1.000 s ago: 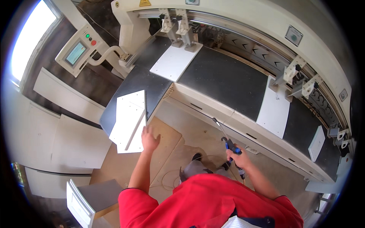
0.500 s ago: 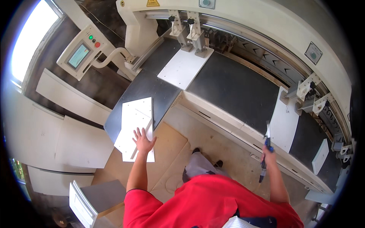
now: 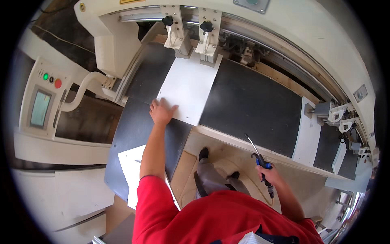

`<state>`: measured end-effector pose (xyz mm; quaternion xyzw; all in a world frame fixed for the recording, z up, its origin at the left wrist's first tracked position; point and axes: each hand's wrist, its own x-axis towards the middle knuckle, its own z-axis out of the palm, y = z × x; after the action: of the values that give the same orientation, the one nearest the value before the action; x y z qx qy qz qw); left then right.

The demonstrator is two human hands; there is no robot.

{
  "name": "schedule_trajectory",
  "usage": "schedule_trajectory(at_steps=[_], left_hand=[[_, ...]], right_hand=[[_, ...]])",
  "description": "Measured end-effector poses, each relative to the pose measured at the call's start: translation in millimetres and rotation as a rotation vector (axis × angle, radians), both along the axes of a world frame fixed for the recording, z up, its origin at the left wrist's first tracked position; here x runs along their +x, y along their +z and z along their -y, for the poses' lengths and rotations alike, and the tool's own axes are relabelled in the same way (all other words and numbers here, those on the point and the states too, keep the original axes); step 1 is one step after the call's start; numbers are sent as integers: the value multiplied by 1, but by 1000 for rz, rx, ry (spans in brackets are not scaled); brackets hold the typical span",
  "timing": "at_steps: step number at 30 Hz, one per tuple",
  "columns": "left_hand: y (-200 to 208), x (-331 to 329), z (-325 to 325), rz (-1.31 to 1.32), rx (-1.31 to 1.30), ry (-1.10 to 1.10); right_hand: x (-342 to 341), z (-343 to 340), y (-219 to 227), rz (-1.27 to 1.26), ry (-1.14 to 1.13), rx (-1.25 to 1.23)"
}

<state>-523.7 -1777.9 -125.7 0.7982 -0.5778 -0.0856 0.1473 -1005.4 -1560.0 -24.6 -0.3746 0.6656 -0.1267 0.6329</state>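
My left hand rests with its fingers apart on the near left edge of a white panel. The panel lies on the machine's black table, its far end under two clamps. In my right hand is an air blow gun, blue and black with a thin metal nozzle pointing up and left; a hose runs from its lower end. Below my left forearm lie other white boards, partly hidden by the arm and sleeve.
A control panel with a screen and buttons stands at left on a curved arm. Another white board lies at right beneath more clamps, with a smaller white piece beside it. The machine's beam spans the far side.
My left hand has moved from the stacked boards at lower left, up and onto the clamped white panel. My right hand has shifted left with the blow gun. The view has turned and come closer.
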Motion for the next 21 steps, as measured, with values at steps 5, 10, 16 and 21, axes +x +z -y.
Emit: schedule_trajectory(at_steps=[5, 10, 16, 21], left_hand=[[26, -86, -95, -32, 111, -349], [39, -98, -34, -103, -214, -531], [12, -50, 16, 26, -94, -418], [28, -15, -9, -56, 115, -400]], right_hand=[[44, 28, -18, 176, -130, -22], [48, 74, -67, -66, -410, -79], [36, 120, -57, -137, -546, -51], [68, 209, -63, 101, -480, -259]])
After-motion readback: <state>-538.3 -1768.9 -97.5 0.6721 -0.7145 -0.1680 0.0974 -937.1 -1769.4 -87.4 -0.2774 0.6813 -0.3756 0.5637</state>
